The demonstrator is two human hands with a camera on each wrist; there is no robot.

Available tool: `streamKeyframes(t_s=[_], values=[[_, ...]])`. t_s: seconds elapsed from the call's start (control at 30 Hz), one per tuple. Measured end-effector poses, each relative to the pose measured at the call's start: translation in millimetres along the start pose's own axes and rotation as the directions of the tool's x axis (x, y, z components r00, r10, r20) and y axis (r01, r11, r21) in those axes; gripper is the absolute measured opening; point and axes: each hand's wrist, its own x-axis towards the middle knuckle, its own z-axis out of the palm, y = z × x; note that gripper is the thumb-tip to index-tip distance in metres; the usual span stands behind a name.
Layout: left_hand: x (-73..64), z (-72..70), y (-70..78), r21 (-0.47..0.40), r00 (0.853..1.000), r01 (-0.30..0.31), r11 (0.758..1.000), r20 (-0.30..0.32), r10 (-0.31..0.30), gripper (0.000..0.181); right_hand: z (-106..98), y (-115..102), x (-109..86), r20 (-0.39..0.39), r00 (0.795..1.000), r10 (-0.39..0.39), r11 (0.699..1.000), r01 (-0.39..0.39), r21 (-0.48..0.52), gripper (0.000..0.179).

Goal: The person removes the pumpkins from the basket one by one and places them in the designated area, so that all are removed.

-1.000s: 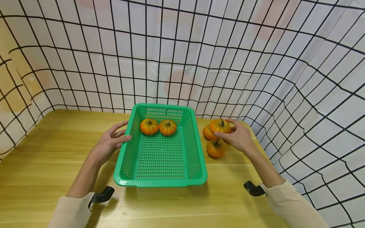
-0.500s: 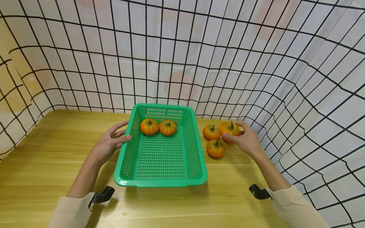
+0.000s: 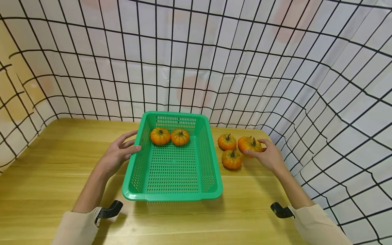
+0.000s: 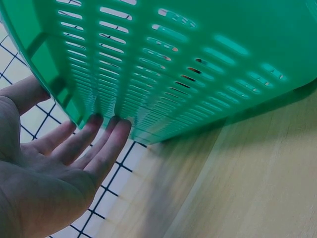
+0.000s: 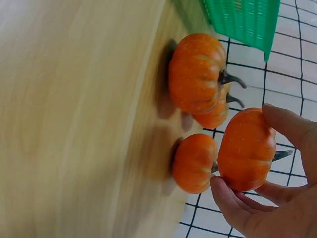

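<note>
Grasping: one orange pumpkin (image 5: 245, 148) in my right hand (image 3: 272, 156), thumb and fingers set on opposite flanks. Location: toward the far right corner of the counter (image 3: 171, 221), raised above the low pumpkin (image 5: 192, 163); whether the two touch, I cannot tell.

Handling, by my judgement: light, with a stiff shell unlikely to give under my fingertips. The smooth skin could slip a little; the shallow ribs should offer purchase. Body fairly sturdy; the thin, bent stem (image 5: 283, 154) looks the weak part, so I would not lift by it. Best hold: opposite flanks at the widest girth, stem left free.

Basket (image 3: 183, 196): green plastic, slotted, mid-counter and reaching near the far edge. My left hand (image 3: 115, 154) pinches its left rim, thumb over the top, fingers against the outer wall. Judged light and slightly flexible; the rim is the part to take.

Count, pumpkins: six.
– In the basket: two, side by side near its far wall, the left pumpkin (image 3: 160, 136) in the far left corner, the right pumpkin (image 3: 180, 137) next to it.
– Toward the counter's right edge: four. One in my hand, one beneath it, the far pumpkin (image 3: 227, 142) and the near pumpkin (image 3: 231, 160).

Count, baskets: one.
</note>
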Motion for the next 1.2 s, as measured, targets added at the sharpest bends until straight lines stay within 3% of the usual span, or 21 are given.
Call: streamKeyframes(t_s=[0.27,1.2], values=[[0.8,-0.6,-0.8,-0.017,1.000,-0.003,1.000,0.008,0.003,0.075,6,14,1.5,0.051,0.998,0.048,0.999,-0.048,-0.012,0.098],[0.7,-1.0,-0.5,-0.010,1.000,0.002,1.000,0.008,-0.002,0.076,25,39,-1.6,0.086,0.993,0.082,0.996,-0.080,-0.032,0.096]])
